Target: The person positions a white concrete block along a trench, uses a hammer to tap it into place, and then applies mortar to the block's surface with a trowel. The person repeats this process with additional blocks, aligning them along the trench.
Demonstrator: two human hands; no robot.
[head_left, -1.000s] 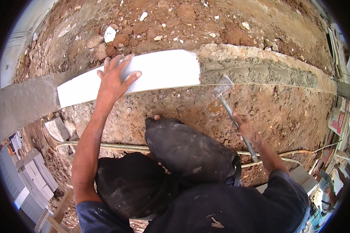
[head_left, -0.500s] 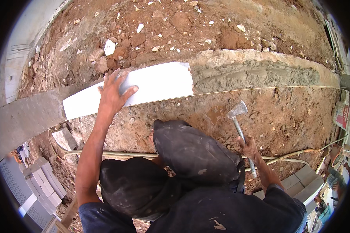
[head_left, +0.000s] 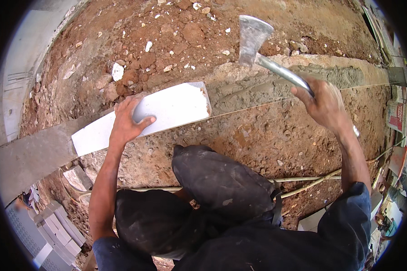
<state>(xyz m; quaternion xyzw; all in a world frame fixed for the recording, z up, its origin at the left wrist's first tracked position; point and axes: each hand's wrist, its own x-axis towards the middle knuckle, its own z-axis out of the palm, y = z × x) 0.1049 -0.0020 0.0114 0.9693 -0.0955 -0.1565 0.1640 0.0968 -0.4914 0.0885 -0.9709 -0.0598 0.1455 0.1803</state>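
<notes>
My left hand (head_left: 127,119) lies on top of a long white block (head_left: 176,105), fingers toward its far edge and thumb spread toward the near side. The block rests in line with a grey wall course (head_left: 36,147) on its left. Raised at the right, my right hand (head_left: 323,101) is closed round the metal handle of a hatchet (head_left: 254,38). The blade is up at the far side, above the dirt and apart from the block. Wet grey mortar (head_left: 298,83) runs along the strip right of the block. A thin taut string (head_left: 267,105) follows the near edge.
Red soil (head_left: 199,31) with loose stones spreads beyond the strip. Pale hoses (head_left: 303,184) cross the ground behind my bent knees. Grey blocks (head_left: 61,226) are stacked at the lower left. A red and white bag (head_left: 395,115) sits at the far right.
My right hand has lifted the hatchet from low beside my knee up and forward, over the mortar strip. My left hand stays on the white block. The view has shifted slightly.
</notes>
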